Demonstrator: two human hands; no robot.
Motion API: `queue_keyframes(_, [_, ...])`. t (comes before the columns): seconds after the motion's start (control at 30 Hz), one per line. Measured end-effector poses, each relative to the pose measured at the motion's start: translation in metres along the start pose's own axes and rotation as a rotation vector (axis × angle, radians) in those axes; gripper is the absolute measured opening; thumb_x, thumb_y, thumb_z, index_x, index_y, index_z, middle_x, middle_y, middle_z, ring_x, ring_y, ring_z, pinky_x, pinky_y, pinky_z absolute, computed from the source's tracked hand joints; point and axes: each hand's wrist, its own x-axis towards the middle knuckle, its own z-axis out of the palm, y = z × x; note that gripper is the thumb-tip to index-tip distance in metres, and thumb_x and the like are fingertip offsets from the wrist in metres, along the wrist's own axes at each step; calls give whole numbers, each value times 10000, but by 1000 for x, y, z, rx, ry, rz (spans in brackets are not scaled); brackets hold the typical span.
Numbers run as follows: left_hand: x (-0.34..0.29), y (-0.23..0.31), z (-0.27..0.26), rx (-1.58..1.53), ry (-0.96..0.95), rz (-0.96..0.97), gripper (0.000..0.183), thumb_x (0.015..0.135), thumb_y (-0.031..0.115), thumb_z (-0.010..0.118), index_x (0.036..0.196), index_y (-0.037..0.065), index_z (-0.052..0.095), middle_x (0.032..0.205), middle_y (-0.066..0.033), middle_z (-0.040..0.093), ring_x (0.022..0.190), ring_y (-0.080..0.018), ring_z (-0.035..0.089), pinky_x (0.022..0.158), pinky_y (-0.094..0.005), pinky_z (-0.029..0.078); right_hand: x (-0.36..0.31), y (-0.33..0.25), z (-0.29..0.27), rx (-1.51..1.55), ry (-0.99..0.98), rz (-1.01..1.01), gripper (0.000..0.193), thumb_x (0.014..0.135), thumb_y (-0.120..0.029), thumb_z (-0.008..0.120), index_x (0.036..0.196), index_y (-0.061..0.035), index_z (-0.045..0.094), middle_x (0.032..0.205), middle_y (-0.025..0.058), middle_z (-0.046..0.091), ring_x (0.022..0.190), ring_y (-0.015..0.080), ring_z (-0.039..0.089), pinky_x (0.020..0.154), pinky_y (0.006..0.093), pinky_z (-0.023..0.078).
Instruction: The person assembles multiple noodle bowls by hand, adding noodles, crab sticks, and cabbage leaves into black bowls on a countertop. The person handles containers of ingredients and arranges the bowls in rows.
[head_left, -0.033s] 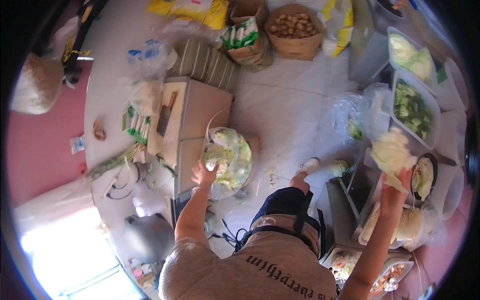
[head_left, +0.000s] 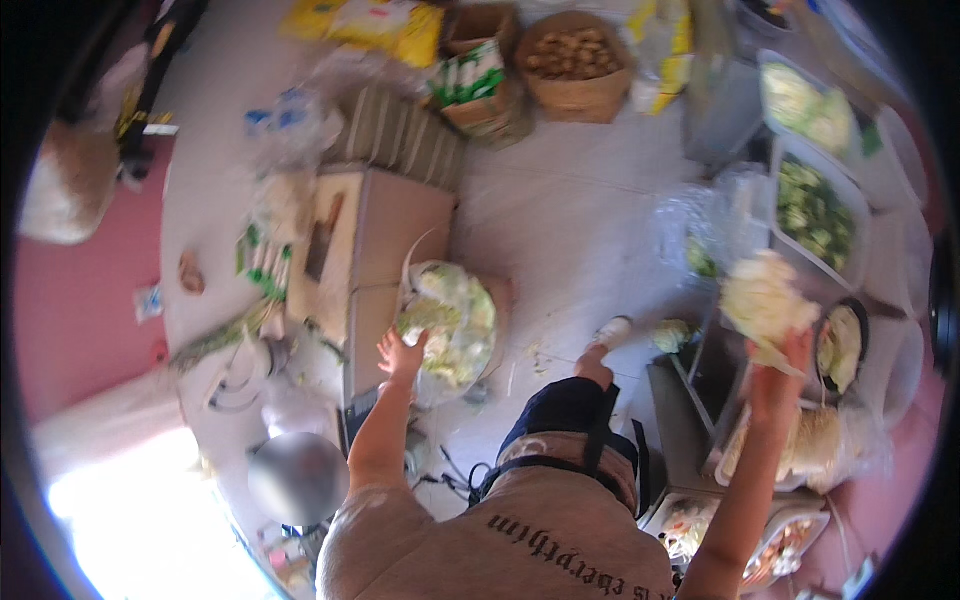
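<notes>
My right hand [head_left: 783, 365] grips a pale cabbage [head_left: 765, 298] with ragged, loose leaves, held up at the right beside the tubs. At the left, my left hand [head_left: 402, 352] is spread open at the near-left edge of a clear plastic bag [head_left: 478, 350]. Pale and green leaf pieces [head_left: 440, 320] fill that bag; whether my fingers touch them is hard to tell. Just right of the held cabbage, a dark-rimmed round container [head_left: 842, 345] has more pale leaves in it.
Tubs of pale cabbage [head_left: 800, 100] and chopped greens [head_left: 818, 215] line the right side. A knife [head_left: 325, 235] lies on a cutting board [head_left: 345, 215] at the left. Farther off stands a basket of potatoes [head_left: 575, 60]. A loose cabbage [head_left: 672, 335] is near my foot.
The whole view has shifted slightly, with most things a little farther left. My right hand still holds the cabbage, and my left hand stays spread by the bag.
</notes>
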Motion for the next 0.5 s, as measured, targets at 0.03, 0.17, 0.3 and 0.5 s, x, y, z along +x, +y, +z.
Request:
queue_keyframes(0.03, [4, 0, 5, -110, 22, 139, 1001, 791, 668, 696, 1548, 147, 300, 1597, -133, 312, 1515, -358, 183, 1139, -690, 166, -4, 9, 10, -44, 71, 10, 406, 1009, -174, 594, 1380, -143, 430, 1337, 103, 575, 1162, 286, 623, 853, 423, 580])
queue_keyframes(0.17, [-65, 139, -14, -796, -418, 818, 840, 908, 420, 710, 1549, 81, 286, 1577, -172, 329, 1493, -336, 246, 1194, -464, 230, -25, 15, 50, -162, -175, -2, 505, 935, -59, 656, 1383, -112, 429, 1279, 71, 553, 1153, 180, 564, 963, 327, 489])
queue_keyframes(0.3, [-211, 276, -123, -1371, -1423, 991, 910, 903, 288, 740, 1592, 91, 180, 1595, -156, 303, 1479, -294, 302, 1176, -459, 277, -39, 10, 60, -167, -311, -34, 483, 879, 26, 686, 1277, -98, 442, 1268, 69, 540, 1182, 187, 543, 1015, 345, 462])
queue_keyframes(0.5, [-276, 334, -110, -1012, -1534, 1069, 184, 893, 5, 693, 1075, 30, 676, 1309, -158, 620, 1188, -266, 606, 1011, -400, 491, -59, -6, 43, -258, -360, -207, 535, 823, 154, 655, 1217, -129, 428, 1410, 96, 386, 1419, 294, 401, 1112, 441, 417])
